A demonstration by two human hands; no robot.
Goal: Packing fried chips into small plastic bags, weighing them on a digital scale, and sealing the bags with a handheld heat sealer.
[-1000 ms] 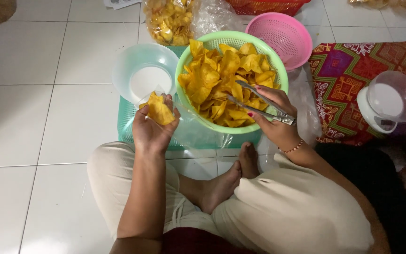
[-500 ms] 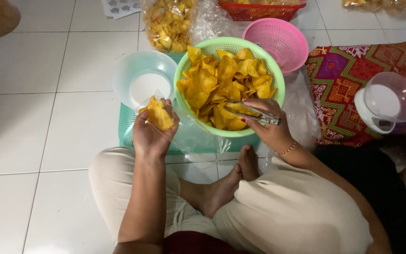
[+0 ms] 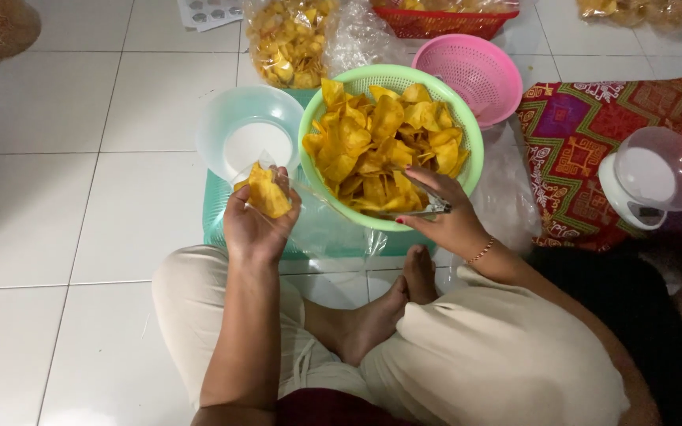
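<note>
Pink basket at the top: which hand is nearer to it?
Right. The right hand holds metal tongs over the green basket just below the pink basket; the left hand holds a chip bag farther left.

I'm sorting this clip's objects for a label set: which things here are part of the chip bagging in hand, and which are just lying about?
In use:
- left hand holding a small clear bag of yellow chips
- right hand gripping metal tongs
- green basket of chips

Lying about:
- pink basket
- clear bowl
- kitchen scale
- patterned cloth
- filled chip bag
</note>
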